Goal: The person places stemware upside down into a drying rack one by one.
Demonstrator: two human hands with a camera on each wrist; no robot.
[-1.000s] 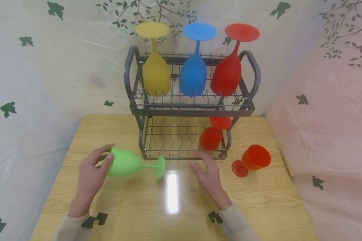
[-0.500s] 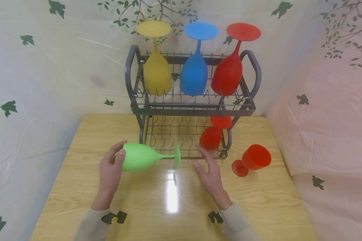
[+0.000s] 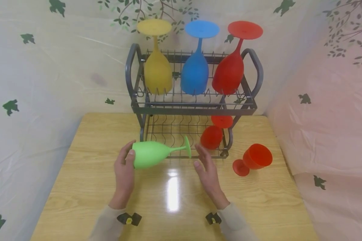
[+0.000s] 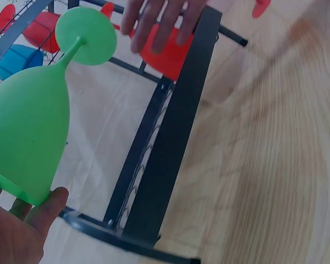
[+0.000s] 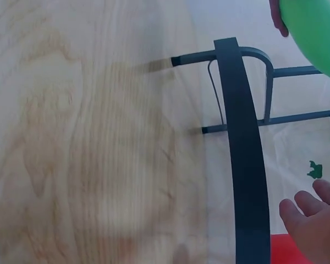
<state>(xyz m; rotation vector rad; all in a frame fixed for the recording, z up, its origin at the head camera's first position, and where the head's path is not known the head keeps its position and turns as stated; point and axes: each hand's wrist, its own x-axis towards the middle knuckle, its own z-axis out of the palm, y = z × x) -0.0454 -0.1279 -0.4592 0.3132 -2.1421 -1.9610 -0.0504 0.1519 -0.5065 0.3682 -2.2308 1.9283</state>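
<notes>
A green wine goblet lies sideways in the air in front of the rack, its foot toward the right. My left hand grips it by the rim end of the bowl; in the left wrist view the thumb and fingers pinch the edge. Close to the goblet's foot, my right hand holds nothing, its fingers loosely extended and apart from the foot. Behind those fingers a red goblet sits tilted on the lower tier of the dark dish rack.
Upside down on the upper tier stand a yellow goblet, a blue goblet and a red goblet. Another red goblet, shorter, rests tilted on the wooden table to the right. Patterned sheeting hangs behind and at the sides.
My left hand has carried the green goblet rightward and slightly away from me, bringing its foot near my right hand. The right hand has shifted only slightly.
</notes>
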